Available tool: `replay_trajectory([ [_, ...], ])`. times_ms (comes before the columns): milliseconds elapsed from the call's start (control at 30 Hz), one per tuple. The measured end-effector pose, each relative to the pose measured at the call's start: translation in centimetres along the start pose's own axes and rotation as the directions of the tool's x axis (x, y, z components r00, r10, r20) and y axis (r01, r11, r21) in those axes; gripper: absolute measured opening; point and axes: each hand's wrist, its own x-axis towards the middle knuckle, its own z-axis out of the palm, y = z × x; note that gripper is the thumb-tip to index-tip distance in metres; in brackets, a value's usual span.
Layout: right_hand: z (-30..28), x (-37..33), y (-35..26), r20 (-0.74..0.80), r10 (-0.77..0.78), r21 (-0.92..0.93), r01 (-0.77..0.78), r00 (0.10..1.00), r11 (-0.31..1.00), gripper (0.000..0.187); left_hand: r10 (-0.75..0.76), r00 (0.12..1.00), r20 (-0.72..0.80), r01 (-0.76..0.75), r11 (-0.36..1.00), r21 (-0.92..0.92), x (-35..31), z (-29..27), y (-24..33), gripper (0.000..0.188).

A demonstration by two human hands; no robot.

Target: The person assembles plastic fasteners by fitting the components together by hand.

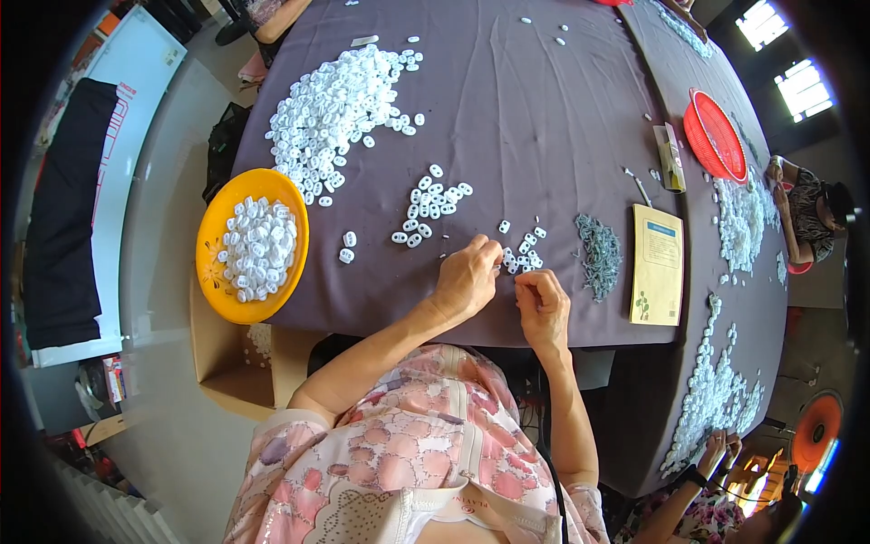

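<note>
Small white oval plastic pieces with paired dark spots [535, 261] lie in a loose cluster on a dark grey cloth-covered table [544, 109], just beyond and between a worker's two bare hands. The left hand [467, 272] is curled, its thumb and fingertips drawn together at the cluster's near left side; the right hand [544, 306] is bent in a similar pinch just below it. Whether either hand grips a piece — or anything else — cannot be told, as the fingers hide it.

To the right of the cluster rests a tangled heap of grey-green strands [598, 257], and beside that a pale yellow paper booklet [666, 249]. A second group of white pieces [435, 212] lies to the left, with a large white pile [331, 113] farther back. A round orange-yellow bowl [214, 272], filled with similar pieces, stands at the table's left edge. Across the table, at right, sits a red plastic basket [696, 122].
</note>
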Motion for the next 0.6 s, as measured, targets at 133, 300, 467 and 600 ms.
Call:
replay_trajectory([
  [133, 0.2, 0.0, -0.3, 0.004, 0.023, 0.019, -0.023, 1.000, 1.000, 0.008, -0.242, 0.962, 0.130, 0.274, 0.855, -0.440, -0.5, -0.7, -0.3, 0.007],
  [300, 1.5, 0.3, 0.0, 0.008, 0.109, 0.271, -0.107, 0.994, 0.957, 0.006, -0.315, 0.912, 0.264, 0.383, 0.419, -0.823, -1.1, -0.9, -0.9, 0.005],
  [467, 1.7, 0.6, -0.6, 0.024, 0.183, 0.458, -0.174, 0.983, 0.872, 0.007, -0.294, 0.913, 0.283, 0.379, 0.355, -0.854, -1.3, -1.2, 0.0, 0.004],
  [600, 1.5, 0.6, -1.1, 0.044, 0.172, 0.502, -0.170, 0.984, 0.848, 0.009, -0.282, 0.924, 0.258, 0.357, 0.390, -0.849, -1.4, -1.4, 0.2, 0.005],
])
